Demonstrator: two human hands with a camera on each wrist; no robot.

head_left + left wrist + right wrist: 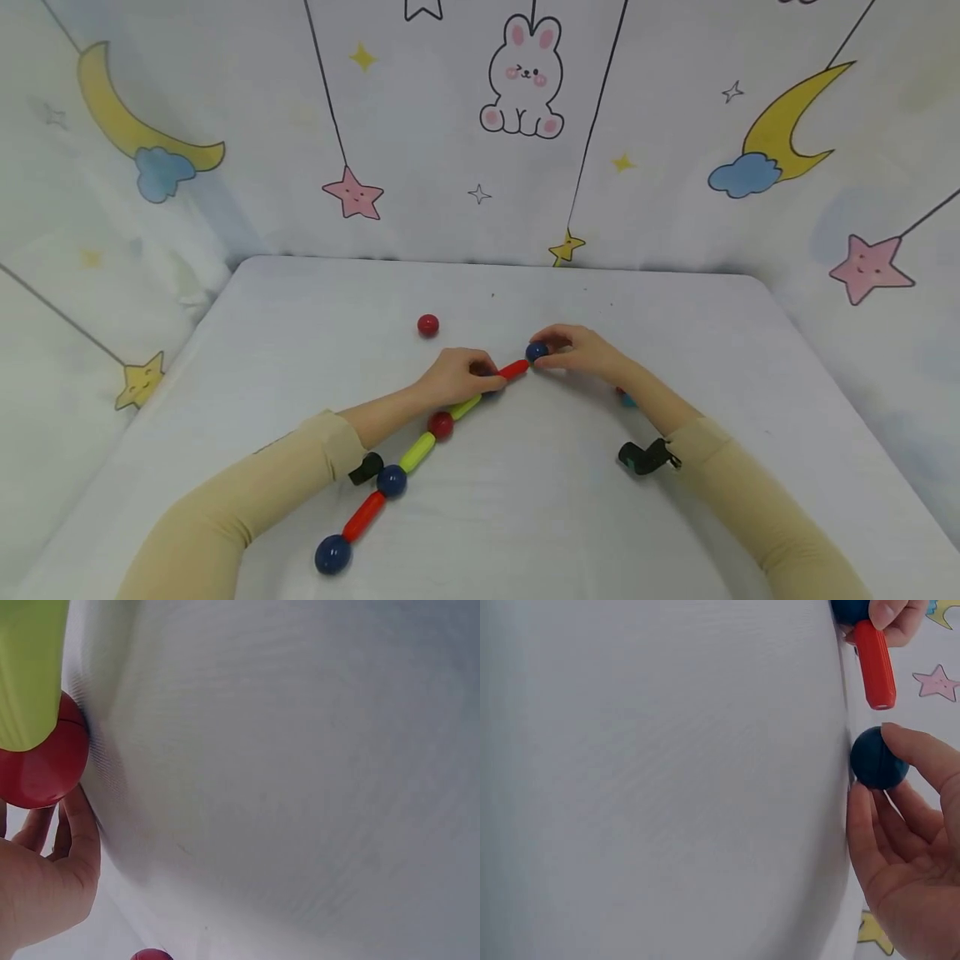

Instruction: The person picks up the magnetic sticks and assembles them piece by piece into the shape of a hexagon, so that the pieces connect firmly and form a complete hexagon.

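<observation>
While your left hand (457,377) curled over the near end of the red stick (513,369), pinning it to the desk (675,333), your right hand (581,350) pinched a dark blue ball (536,352) between thumb and fingertips just at that stick's far tip. From the right wrist view the blue ball (877,757) sat a little short of the red stick (875,664), so I judged the two not quite joined; the head view could not settle whether they touched. Holding the stick down likely kept the chain from sliding while the ball came up to it. Behind your left hand, toward your body, the chain trailed back along the desk: a yellow-green stick (465,407), a red ball (440,425), another yellow-green stick (417,452), a blue ball (392,481), a red stick (363,516) and a larger blue ball (333,554) at the very end. The left wrist camera showed the red ball (37,765) touching a yellow-green stick (30,667), right beside your fingers (82,825). A loose red ball (428,325) lay beyond your left hand, well apart from the chain. Something blue and red peeked out under your right wrist, too hidden to name.
</observation>
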